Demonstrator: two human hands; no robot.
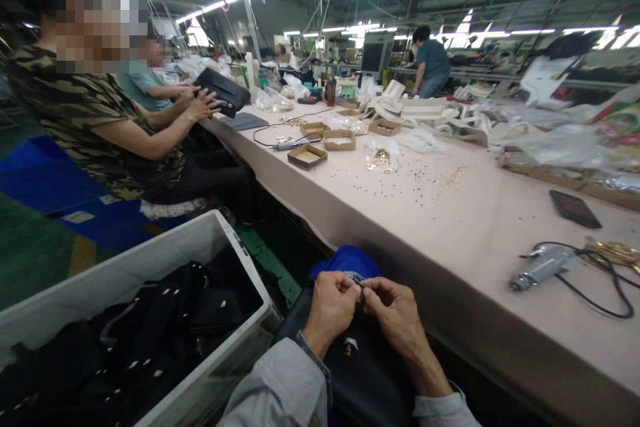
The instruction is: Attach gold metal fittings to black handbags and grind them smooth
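Observation:
Above my lap, my left hand [331, 307] and my right hand [397, 312] meet, fingertips pinched together. Between them is a small dark strip [360, 285], mostly covered by the fingers, so its exact kind is unclear. Under my hands lies a black leather bag [370, 380], with a small gold fitting [349, 349] and a scrap of white wrapping on it. Something blue [350, 259] shows just beyond my fingers, against the table's side.
A white bin [220, 233] of black bags stands at my left. On the long table [310, 197] are small cardboard trays [307, 157], scattered tiny dark parts, a corded grey electric screwdriver [543, 268] and a phone [575, 208]. A co-worker [100, 120] handles a black bag [225, 90].

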